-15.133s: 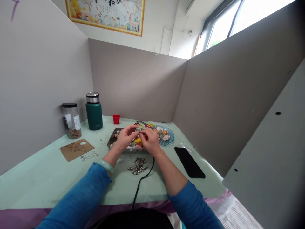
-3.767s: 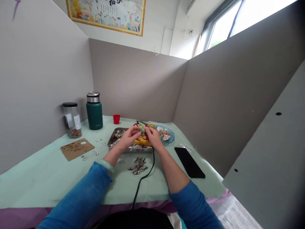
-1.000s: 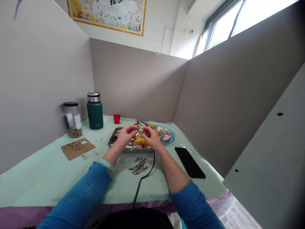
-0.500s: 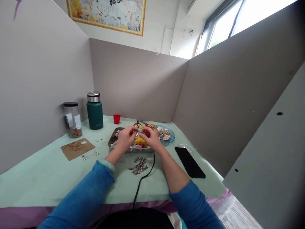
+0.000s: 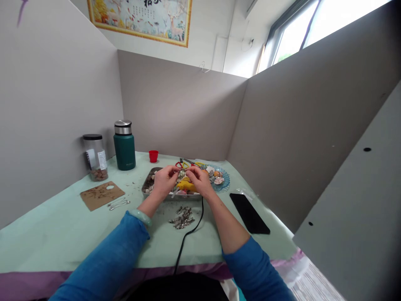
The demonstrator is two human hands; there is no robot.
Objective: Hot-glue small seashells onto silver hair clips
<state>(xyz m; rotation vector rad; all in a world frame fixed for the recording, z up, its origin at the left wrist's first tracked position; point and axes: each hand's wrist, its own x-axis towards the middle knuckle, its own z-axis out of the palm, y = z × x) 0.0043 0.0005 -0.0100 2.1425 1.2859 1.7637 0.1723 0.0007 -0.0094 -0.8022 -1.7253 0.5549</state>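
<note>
My left hand (image 5: 165, 182) and my right hand (image 5: 198, 182) meet over a metal tray (image 5: 146, 186) that holds small shells and beads. Both hands pinch a small pale piece (image 5: 182, 173) between their fingertips, too small to name. A yellow tool (image 5: 185, 185) lies in the tray just under the hands, with a black cord (image 5: 188, 234) running from it toward me. A pile of metal clips (image 5: 182, 218) lies on the green cloth in front of the tray.
A blue glass dish of shells (image 5: 223, 179) and a black phone (image 5: 249, 212) lie to the right. Scissors (image 5: 187, 163) lie behind the tray. A red cup (image 5: 153, 156), green flask (image 5: 124, 145), jar (image 5: 94, 157), brown card (image 5: 100, 195) and pins (image 5: 118, 204) stand left. Grey partitions enclose the table.
Both hands have lowered slightly toward the tray, still pinched together on the small piece. Nothing else on the table has moved.
</note>
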